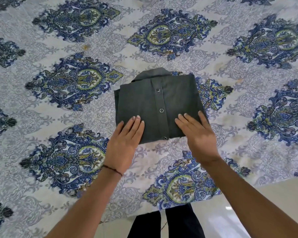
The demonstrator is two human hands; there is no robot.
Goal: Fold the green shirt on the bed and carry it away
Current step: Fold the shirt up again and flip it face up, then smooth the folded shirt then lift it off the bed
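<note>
- On the bed with the blue, green and white paisley-printed sheet (62,121): one dark green button-front cloth shirt (144,103), folded into a compact rectangle, collar (153,73) at the far side, button strip facing up.
- Lies close to the bed's near edge, with bare sheet open to the left, to the right and far beyond it.
- Near edge of the bed slanting from bottom centre up toward the right; past it, pale glossy floor (248,206) in the lower right corner.
- Left hand (126,140): flat, fingers straight and close together, pressing on the shirt's near left corner, heel of the palm over the sheet.
- Right hand (196,134): flat, fingers straight and slightly spread, laid on the shirt's near right corner and over its right edge; a little blurred.
- Between the two hands: the button strip, uncovered.
- Counted: one shirt, three round metal snap buttons (161,110) in a line, two hands, one thin dark thread bracelet (113,170) on the left wrist.
- At bottom centre, just below the bed's edge: black trousers (165,224), two legs, partly hidden by the sheet.
</note>
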